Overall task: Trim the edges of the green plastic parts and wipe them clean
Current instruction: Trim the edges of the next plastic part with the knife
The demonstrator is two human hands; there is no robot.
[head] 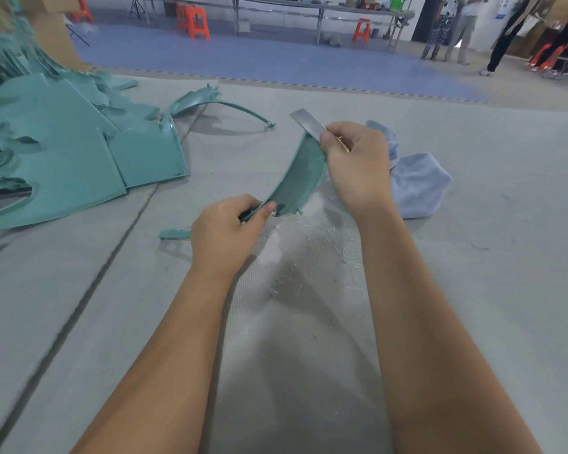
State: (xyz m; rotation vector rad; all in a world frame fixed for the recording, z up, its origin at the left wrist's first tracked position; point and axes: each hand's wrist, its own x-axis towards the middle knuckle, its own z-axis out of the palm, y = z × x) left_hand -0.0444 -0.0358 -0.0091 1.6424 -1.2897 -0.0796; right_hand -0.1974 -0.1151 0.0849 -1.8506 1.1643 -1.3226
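Green curved plastic strip (295,178) held above surface | left hand (225,234) fingers pinch its near end | right hand (358,168) fingers grip flat grey metal blade (309,123) at far edge | shavings (318,253) show trimming underway; wiping cloth (417,185) idle, green pile (63,149) likely remains.

Glossy plastic part (295,178) (matt metal blade (307,122))

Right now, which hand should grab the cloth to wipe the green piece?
Probably the right hand: the cloth lies just beside it, though it must first put down the blade. The left hand grips the curved green part, farther from the cloth.
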